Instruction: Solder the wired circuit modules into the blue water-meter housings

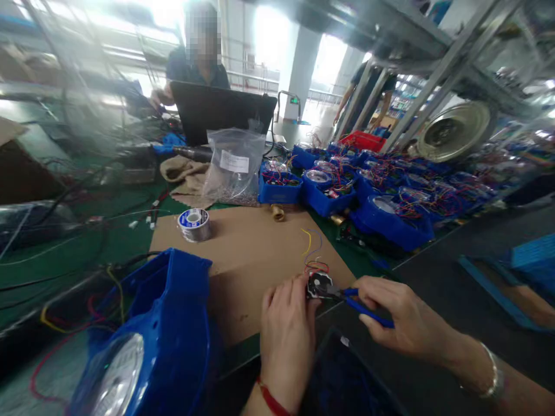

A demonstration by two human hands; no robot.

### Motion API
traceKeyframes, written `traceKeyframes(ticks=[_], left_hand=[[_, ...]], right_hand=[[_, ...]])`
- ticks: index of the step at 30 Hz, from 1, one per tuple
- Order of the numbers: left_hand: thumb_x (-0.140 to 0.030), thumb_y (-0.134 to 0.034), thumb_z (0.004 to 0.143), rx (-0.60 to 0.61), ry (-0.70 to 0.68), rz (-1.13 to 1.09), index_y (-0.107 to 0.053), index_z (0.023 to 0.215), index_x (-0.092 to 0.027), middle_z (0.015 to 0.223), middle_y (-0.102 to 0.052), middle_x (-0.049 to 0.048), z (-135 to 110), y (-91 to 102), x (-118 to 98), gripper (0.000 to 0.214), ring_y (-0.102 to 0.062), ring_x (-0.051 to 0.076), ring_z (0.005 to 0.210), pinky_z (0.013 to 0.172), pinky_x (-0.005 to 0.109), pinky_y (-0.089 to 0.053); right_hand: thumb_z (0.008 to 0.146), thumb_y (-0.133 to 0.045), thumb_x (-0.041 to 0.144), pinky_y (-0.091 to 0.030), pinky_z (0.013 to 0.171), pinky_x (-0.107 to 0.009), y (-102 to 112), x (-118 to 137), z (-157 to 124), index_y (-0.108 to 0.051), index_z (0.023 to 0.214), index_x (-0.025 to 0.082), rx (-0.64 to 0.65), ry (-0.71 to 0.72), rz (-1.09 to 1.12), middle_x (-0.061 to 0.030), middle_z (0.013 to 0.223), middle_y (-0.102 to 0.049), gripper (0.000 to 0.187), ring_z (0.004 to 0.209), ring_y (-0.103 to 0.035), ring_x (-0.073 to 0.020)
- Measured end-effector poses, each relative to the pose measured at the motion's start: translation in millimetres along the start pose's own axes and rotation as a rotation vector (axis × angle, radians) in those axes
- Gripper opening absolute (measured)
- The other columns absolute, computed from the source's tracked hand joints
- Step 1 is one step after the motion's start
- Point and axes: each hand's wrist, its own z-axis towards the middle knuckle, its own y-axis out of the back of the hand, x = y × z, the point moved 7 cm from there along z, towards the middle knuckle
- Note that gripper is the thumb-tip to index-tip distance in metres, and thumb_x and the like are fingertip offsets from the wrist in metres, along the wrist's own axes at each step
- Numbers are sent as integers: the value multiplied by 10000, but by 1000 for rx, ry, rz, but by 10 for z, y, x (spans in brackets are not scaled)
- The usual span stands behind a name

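Near the front edge of the cardboard sheet (247,260), my left hand (288,318) has its fingers closed on the side of a small round black part (319,284) with a pale rim. Red, yellow and blue wires (310,242) run from this part across the cardboard. My right hand (394,312) grips blue-handled pliers (364,306), perhaps cutters. Their metal jaws lie over the black part; I cannot tell whether they touch it. A large blue housing (182,306) with a round clear window stands to the left of my left hand.
A solder spool (193,225) and a brass fitting (278,212) rest on the cardboard. Behind are a clear plastic bag (236,164) and a dark monitor (223,110). Several blue housings with wires (329,193) fill the right side. Another person (199,72) sits opposite.
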Motion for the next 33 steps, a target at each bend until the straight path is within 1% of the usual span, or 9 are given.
traceKeyframes(ticks=[1, 3, 5, 7, 11, 17, 22, 27, 33], left_hand=[[-151, -588, 903, -3, -7, 0, -430, 1227, -290, 1108, -651, -16, -8, 3, -6, 386, -608, 203, 1009, 919, 454, -460], [-161, -582, 906, -8, -17, 3, -438, 1215, -284, 1099, -647, -11, -21, 9, -16, 362, -605, 207, 1002, 909, 453, -461], [-164, -578, 904, -15, -20, 12, -443, 1206, -273, 1089, -639, 0, -29, 14, -21, 348, -597, 219, 1001, 902, 459, -457], [-157, -583, 896, -18, -20, 25, -447, 1196, -264, 1068, -630, 6, -31, 17, -23, 346, -587, 228, 996, 896, 462, -452], [-173, -600, 889, -20, -20, 47, -459, 1154, -262, 1024, -616, 1, -20, 28, -29, 312, -574, 228, 966, 867, 439, -451], [-176, -629, 873, -25, -13, 61, -481, 1074, -252, 974, -610, -9, -23, 47, -42, 261, -566, 227, 936, 838, 422, -445], [-179, -616, 880, -24, -11, 68, -485, 1028, -245, 950, -600, -3, -20, 49, -58, 208, -565, 233, 923, 828, 420, -439], [-185, -606, 887, -9, -5, 57, -485, 1049, -253, 983, -606, -4, -21, 45, -55, 213, -564, 237, 945, 843, 433, -439], [-185, -598, 891, 14, 17, 41, -486, 1056, -254, 1000, -613, -2, -20, 29, -42, 210, -560, 244, 956, 857, 450, -438]], right_hand=[[886, -482, 211, -415, 620, -322, -3, -16, -42, -313, 786, 247, -18, -6, 7, -7, 795, -530, 199, 712, -531, -196], [882, -501, 204, -453, 727, -370, -17, -40, -123, -330, 814, 244, -38, -8, -3, -52, 927, -574, 188, 897, -567, -242], [860, -536, 190, -446, 839, -438, -50, -43, -191, -347, 836, 239, -29, 9, -52, -90, 1053, -581, 197, 1051, -542, -286], [834, -561, 168, -411, 907, -496, -75, -33, -236, -359, 847, 234, -21, 30, -128, -115, 1132, -571, 213, 1117, -515, -316], [837, -566, 166, -399, 912, -507, -66, -8, -251, -361, 848, 230, -44, 52, -202, -137, 1175, -560, 215, 1122, -509, -326], [856, -574, 184, -400, 906, -493, -67, -14, -244, -364, 857, 227, -43, 91, -218, -150, 1201, -547, 215, 1145, -483, -327], [862, -559, 170, -393, 929, -506, -84, -29, -286, -354, 860, 227, -63, 83, -221, -156, 1225, -533, 213, 1168, -470, -326], [867, -549, 172, -400, 915, -510, -79, -17, -296, -355, 862, 225, -85, 95, -208, -158, 1220, -530, 201, 1156, -471, -326], [845, -563, 155, -389, 939, -531, -107, -20, -324, -351, 871, 220, -76, 109, -224, -169, 1233, -517, 223, 1164, -459, -331]])
